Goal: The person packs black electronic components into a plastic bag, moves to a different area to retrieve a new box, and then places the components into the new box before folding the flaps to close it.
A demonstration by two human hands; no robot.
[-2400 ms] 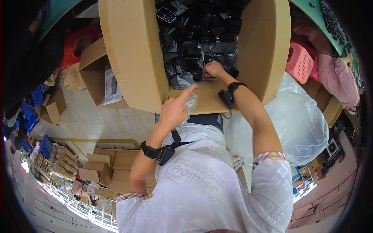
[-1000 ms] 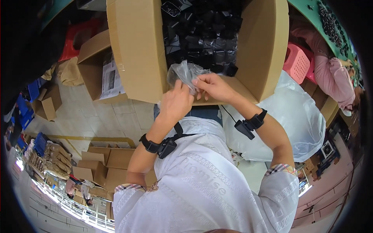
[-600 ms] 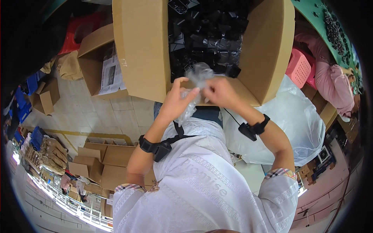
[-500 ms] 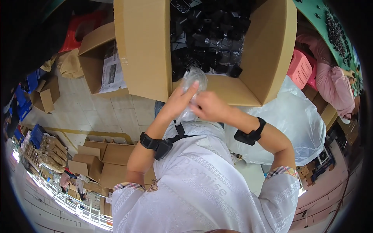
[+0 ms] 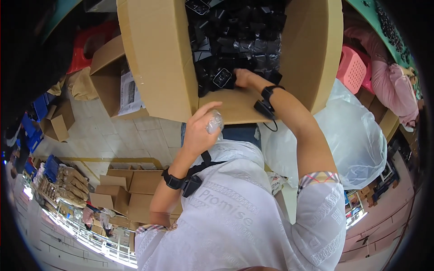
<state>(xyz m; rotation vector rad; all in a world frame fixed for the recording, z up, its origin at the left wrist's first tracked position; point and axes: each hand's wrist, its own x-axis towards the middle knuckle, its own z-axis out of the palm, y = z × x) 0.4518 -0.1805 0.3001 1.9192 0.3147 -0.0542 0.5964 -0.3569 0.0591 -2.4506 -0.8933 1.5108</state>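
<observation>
My left hand (image 5: 199, 131) is closed around a crumpled clear plastic bag (image 5: 215, 122), held just in front of the near edge of a large open cardboard box (image 5: 230, 108). Inside that box lies a heap of small black boxes (image 5: 235, 49), some in clear wrap. My right hand (image 5: 244, 78) reaches over the near edge to the front of the heap. Its fingertips are slightly smeared and partly hidden against the dark pieces, so I cannot make out a grip. Close to its left lies a black piece with a watch-shaped outline (image 5: 222, 78).
A large translucent plastic bag (image 5: 357, 140) bulges right of the box. On the left stand smaller open cartons (image 5: 110, 67) and a red stool (image 5: 90, 43). A co-worker in pink (image 5: 384, 83) sits at the far right, by a pink plastic stool (image 5: 350, 70) and a green table (image 5: 384, 27).
My hands have parted. The right has left the clear bag and moved forward into the carton; the left keeps the bag and has drawn slightly back and left.
</observation>
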